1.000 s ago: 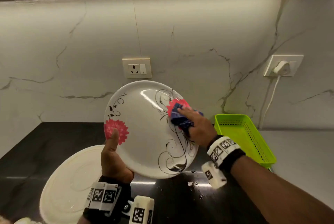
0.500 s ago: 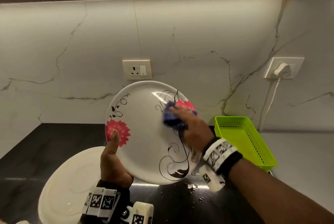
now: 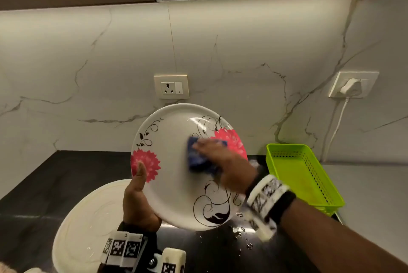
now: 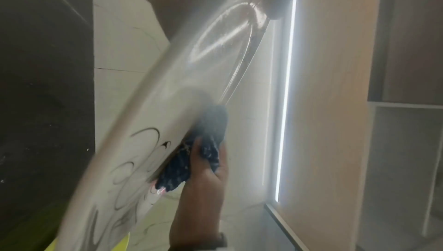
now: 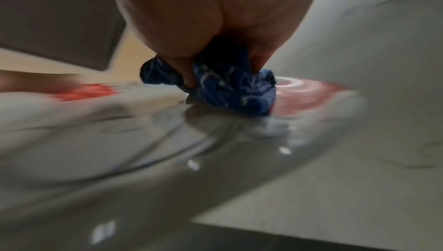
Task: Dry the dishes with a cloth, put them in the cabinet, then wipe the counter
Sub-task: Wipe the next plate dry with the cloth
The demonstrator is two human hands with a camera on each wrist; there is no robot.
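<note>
L grip (image 3: 138, 202) holds plate (image 3: 174, 175) | R grip (image 3: 223, 166) bunches cloth (image 3: 196, 160) | green basket (image 3: 304, 175)

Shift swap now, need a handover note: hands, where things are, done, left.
Left hand grips the flowered plate by its lower-left rim, tilted up above the counter.
Right hand presses the blue cloth on the plate's face, mid-wipe.
A plain white plate lies on the counter; water drops beside it.
Done: nothing stored that I can see.
Left: finish drying, cabinet, wipe counter.
</note>
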